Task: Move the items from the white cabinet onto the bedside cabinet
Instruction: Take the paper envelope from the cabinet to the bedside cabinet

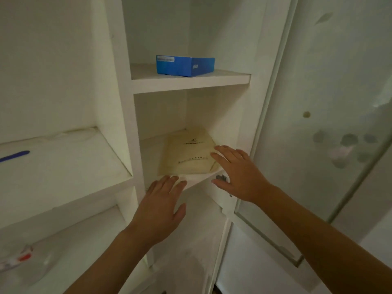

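both hands, the left hand (164,205) and right hand (238,174), are reaching flat and empty toward the tan envelope (187,153) lying on the white cabinet (191,81)'s middle shelf, probably light, floppy, best pinched by its near edge.

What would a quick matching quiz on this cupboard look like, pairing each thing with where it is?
Things:
1. blue box
2. tan envelope
3. blue pen
4. left hand

Places:
A. on the wide shelf at far left
B. on the upper shelf
C. at the front edge of the middle shelf
D. flat on the middle shelf

Pairs: 1-B, 2-D, 3-A, 4-C
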The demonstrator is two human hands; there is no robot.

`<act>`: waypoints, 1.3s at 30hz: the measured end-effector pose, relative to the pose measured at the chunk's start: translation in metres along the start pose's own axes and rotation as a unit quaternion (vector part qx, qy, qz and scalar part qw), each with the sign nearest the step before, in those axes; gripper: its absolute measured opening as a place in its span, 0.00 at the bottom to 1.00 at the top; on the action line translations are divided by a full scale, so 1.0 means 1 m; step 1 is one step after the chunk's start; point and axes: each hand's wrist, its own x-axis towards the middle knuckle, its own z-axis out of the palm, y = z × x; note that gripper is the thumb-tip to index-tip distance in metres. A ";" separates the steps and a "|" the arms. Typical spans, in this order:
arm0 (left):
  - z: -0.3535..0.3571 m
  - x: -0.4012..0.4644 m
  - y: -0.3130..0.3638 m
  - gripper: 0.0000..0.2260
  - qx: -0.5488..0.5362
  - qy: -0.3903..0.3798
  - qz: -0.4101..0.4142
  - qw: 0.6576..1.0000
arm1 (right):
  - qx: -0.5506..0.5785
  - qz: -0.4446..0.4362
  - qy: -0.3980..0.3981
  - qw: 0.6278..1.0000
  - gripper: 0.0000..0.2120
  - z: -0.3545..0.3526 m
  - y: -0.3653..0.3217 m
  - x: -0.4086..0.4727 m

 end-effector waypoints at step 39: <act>0.034 0.053 -0.002 0.28 -0.048 0.042 -0.063 0.996 | 0.336 0.053 -0.049 0.939 0.35 0.064 0.008 0.007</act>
